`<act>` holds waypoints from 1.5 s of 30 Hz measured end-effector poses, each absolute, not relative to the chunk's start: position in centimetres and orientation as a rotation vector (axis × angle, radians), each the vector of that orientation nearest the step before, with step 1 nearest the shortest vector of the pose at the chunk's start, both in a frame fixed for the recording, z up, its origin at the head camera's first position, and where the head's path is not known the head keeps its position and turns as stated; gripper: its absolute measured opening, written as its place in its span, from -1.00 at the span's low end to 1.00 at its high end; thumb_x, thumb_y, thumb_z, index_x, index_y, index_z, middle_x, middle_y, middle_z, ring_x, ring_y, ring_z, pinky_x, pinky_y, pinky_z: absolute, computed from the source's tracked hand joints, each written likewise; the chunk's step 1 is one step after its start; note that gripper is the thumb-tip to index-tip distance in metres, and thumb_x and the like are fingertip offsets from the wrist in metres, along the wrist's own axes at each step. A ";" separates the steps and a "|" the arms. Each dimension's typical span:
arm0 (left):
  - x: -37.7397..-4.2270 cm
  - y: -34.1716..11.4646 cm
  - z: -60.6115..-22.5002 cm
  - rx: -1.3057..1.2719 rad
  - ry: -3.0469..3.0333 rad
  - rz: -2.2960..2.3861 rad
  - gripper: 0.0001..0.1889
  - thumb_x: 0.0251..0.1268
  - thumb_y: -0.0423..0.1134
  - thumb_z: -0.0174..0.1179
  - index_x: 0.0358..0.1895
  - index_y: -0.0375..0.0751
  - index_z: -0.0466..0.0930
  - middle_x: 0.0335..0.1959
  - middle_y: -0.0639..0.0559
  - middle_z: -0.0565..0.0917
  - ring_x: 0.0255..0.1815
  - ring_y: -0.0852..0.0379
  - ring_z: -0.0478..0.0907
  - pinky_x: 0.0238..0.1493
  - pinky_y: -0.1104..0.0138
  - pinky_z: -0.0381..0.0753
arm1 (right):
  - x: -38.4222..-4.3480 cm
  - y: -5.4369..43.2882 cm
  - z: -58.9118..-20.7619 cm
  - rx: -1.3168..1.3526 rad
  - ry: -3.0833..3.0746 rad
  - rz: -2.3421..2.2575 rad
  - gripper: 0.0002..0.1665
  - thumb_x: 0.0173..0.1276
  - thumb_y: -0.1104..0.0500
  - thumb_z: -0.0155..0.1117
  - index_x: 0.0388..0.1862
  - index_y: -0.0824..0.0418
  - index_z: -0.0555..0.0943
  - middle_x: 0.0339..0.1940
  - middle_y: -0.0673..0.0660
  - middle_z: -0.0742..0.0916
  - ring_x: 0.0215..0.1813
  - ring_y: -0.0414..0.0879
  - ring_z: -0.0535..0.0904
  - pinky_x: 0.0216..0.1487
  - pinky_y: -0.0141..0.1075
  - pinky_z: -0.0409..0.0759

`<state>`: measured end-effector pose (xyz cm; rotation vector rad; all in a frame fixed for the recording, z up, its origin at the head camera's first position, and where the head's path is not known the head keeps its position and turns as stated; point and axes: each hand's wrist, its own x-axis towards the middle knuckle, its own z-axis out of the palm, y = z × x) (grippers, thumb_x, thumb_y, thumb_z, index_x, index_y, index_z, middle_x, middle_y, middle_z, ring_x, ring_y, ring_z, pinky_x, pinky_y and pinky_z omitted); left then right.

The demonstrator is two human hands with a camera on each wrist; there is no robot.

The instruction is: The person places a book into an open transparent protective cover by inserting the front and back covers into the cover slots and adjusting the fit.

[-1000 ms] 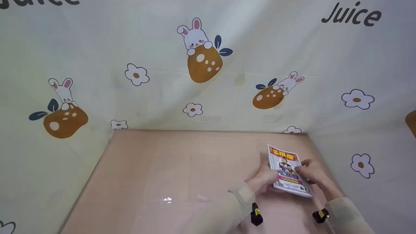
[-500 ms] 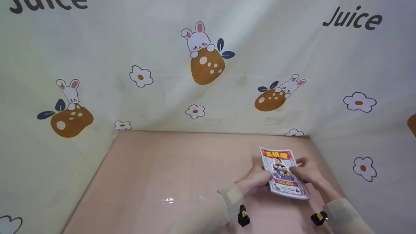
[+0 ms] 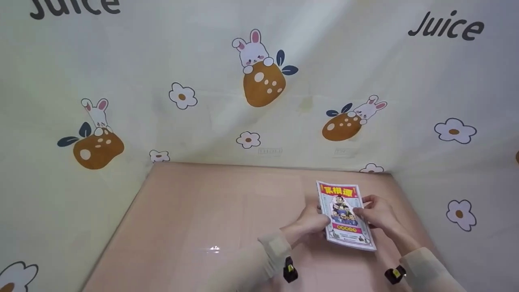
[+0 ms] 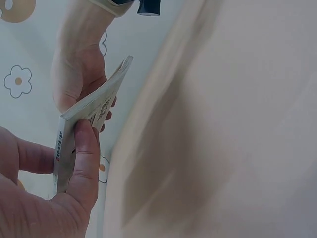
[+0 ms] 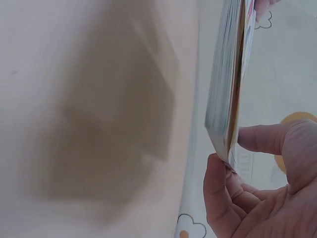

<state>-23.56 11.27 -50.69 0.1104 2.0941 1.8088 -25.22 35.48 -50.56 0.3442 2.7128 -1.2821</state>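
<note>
A thin paperback book (image 3: 344,215) with a colourful cartoon cover is held tilted above the table, cover facing up toward the head view. My left hand (image 3: 310,221) pinches its left edge, thumb on the cover and fingers behind. On the opposite edge, my right hand (image 3: 377,213) grips with its thumb over the cover. The left wrist view shows the book's spine (image 4: 59,144) between thumb and fingers. In the right wrist view the page edges (image 5: 225,89) face the camera, pinched near a corner by the right hand (image 5: 267,178).
The brown tabletop (image 3: 202,211) spreads beneath the hands, with a shiny strip of tape (image 3: 213,249) left of centre. A pale cloth wall (image 3: 202,52) printed with rabbits and flowers encloses the back and sides.
Both hands have carried the book a little to the left in the head view, and it has turned slightly more upright. The head view has also shifted slightly.
</note>
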 end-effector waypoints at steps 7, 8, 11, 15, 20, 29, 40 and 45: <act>-23.8 10.0 -50.4 0.070 2.076 1.839 -0.47 0.18 -0.63 0.12 0.24 -0.26 0.65 -0.13 -0.11 0.87 -0.20 0.01 0.86 -0.23 0.23 0.85 | -25.5 34.2 -50.1 0.288 2.689 -1.301 -0.40 0.60 0.16 0.41 0.41 0.45 0.43 -0.06 0.29 0.72 -0.17 -0.01 0.77 -0.19 -0.12 0.91; -23.9 9.8 -50.4 0.075 2.078 1.843 -0.46 0.17 -0.64 0.11 0.24 -0.27 0.64 -0.13 -0.12 0.87 -0.20 0.01 0.87 -0.20 0.23 0.87 | -25.6 34.0 -50.1 0.282 2.691 -1.301 -0.42 0.62 0.17 0.39 0.41 0.46 0.43 -0.06 0.30 0.72 -0.17 -0.01 0.78 -0.20 -0.12 0.91; -24.1 9.0 -50.4 0.093 2.102 1.835 -0.46 0.16 -0.65 0.10 0.23 -0.29 0.64 -0.14 -0.12 0.86 -0.21 0.02 0.86 -0.18 0.23 0.88 | -25.9 33.4 -50.1 0.262 2.689 -1.301 -0.45 0.65 0.18 0.33 0.42 0.47 0.42 -0.04 0.33 0.74 -0.16 -0.01 0.78 -0.22 -0.15 0.90; -24.6 7.4 -50.4 0.107 2.169 1.797 -0.45 0.14 -0.65 0.11 0.25 -0.33 0.68 -0.15 -0.12 0.84 -0.23 0.03 0.84 -0.21 0.22 0.88 | -26.3 32.3 -50.3 0.257 2.636 -1.367 -0.45 0.68 0.19 0.28 0.47 0.46 0.41 -0.01 0.31 0.76 -0.16 -0.05 0.78 -0.22 -0.18 0.88; -25.3 5.9 -50.5 0.144 2.235 1.735 -0.46 0.16 -0.61 0.15 0.25 -0.33 0.73 -0.13 -0.14 0.85 -0.23 0.02 0.84 -0.17 0.19 0.91 | -26.6 31.5 -50.6 0.272 2.546 -1.513 -0.43 0.65 0.21 0.29 0.48 0.45 0.41 -0.08 0.20 0.78 -0.19 -0.08 0.79 -0.23 -0.19 0.88; -26.0 3.1 -51.1 0.166 2.244 1.677 -0.55 0.31 -0.48 0.34 0.28 -0.40 0.68 -0.18 -0.19 0.88 -0.29 -0.02 0.89 -0.25 0.20 0.92 | -27.1 30.2 -50.9 0.327 2.260 -1.741 -0.43 0.63 0.21 0.34 0.46 0.43 0.44 -0.12 0.06 0.85 -0.20 -0.13 0.82 -0.20 -0.29 0.84; -26.4 0.1 -51.6 0.174 2.390 1.563 -0.72 0.34 -0.39 0.38 0.07 -0.41 0.76 -0.23 -0.16 0.86 -0.33 0.07 0.82 -0.17 0.15 0.91 | -27.7 27.7 -51.3 0.298 2.205 -1.793 -0.50 0.61 0.24 0.35 0.39 0.43 0.49 -0.10 0.10 0.85 -0.18 -0.11 0.83 -0.14 -0.29 0.86; -26.6 -1.3 -51.4 0.175 2.410 1.527 -0.72 0.37 -0.38 0.34 0.08 -0.40 0.78 -0.24 -0.15 0.86 -0.35 0.08 0.82 -0.20 0.13 0.92 | -28.1 26.4 -51.4 0.276 2.200 -1.797 -0.51 0.60 0.24 0.36 0.38 0.41 0.50 -0.04 0.14 0.84 -0.13 -0.08 0.84 -0.09 -0.24 0.89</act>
